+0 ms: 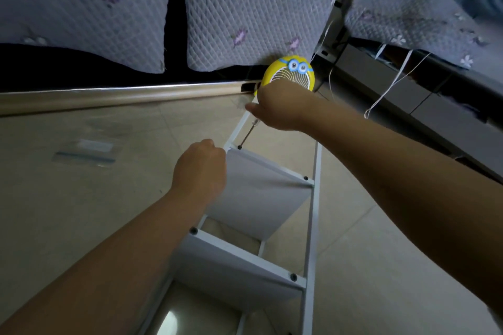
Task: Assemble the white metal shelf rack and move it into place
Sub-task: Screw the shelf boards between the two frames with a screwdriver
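Centrally, the white rack [258,198] shows black screws; right hand [280,106] grips a screwdriver [249,134], left hand [201,168] clasps its rail

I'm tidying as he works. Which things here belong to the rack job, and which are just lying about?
In the job: rack, screwdriver in right hand, screw, left hand steadying a shelf.

Lying about: yellow fan, plastic bag, quilted covers.

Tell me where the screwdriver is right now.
In the head view, the screwdriver is just above centre, held in the right hand, its tip on the black screw at the rack's upper left corner, beside the left hand.
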Action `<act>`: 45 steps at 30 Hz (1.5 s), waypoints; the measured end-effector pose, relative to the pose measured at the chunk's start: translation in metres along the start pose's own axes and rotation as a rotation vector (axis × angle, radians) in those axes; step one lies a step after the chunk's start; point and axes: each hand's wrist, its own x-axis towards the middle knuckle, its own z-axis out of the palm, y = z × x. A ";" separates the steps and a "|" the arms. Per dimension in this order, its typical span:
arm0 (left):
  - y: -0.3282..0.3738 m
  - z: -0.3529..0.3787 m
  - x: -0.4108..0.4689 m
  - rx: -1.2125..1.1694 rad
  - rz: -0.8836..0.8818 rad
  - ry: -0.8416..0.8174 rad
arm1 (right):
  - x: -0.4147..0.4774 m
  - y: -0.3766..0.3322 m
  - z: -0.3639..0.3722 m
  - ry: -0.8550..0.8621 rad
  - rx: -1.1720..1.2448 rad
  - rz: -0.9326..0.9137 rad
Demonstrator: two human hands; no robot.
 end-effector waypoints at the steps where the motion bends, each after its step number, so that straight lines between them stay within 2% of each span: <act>1: 0.000 0.000 -0.001 0.000 0.005 -0.002 | -0.002 0.002 0.002 -0.003 0.058 -0.016; 4: 0.001 -0.002 -0.001 -0.006 0.025 -0.004 | -0.009 0.007 0.003 -0.036 0.178 -0.082; 12: 0.001 -0.003 -0.001 0.019 0.030 -0.022 | -0.008 0.004 -0.008 0.019 0.029 -0.242; 17: 0.003 -0.005 -0.002 0.039 0.044 -0.016 | 0.004 -0.009 -0.007 0.016 -0.053 -0.147; 21: 0.001 -0.003 -0.003 0.041 0.041 -0.036 | 0.013 -0.010 0.002 0.078 -0.105 0.054; 24: 0.002 -0.004 -0.003 0.048 0.041 -0.049 | 0.009 -0.007 0.000 -0.001 -0.084 0.019; 26: 0.002 -0.005 -0.003 0.055 0.044 -0.053 | 0.004 -0.005 -0.004 -0.090 0.044 -0.082; 28: 0.002 -0.004 -0.003 0.068 0.046 -0.059 | 0.000 -0.002 -0.009 -0.142 0.069 -0.175; 35: 0.002 -0.006 -0.001 0.081 0.044 -0.061 | 0.003 0.005 -0.018 -0.240 -0.146 -0.274; 40: 0.001 -0.002 0.000 0.118 0.051 -0.036 | 0.000 0.002 -0.022 -0.197 -0.413 -0.375; 43: 0.000 0.001 0.001 0.127 0.051 -0.019 | 0.004 -0.002 -0.025 -0.223 -0.494 -0.347; 45: -0.001 0.003 0.002 0.129 0.047 -0.019 | 0.013 -0.006 -0.023 -0.326 -0.379 -0.224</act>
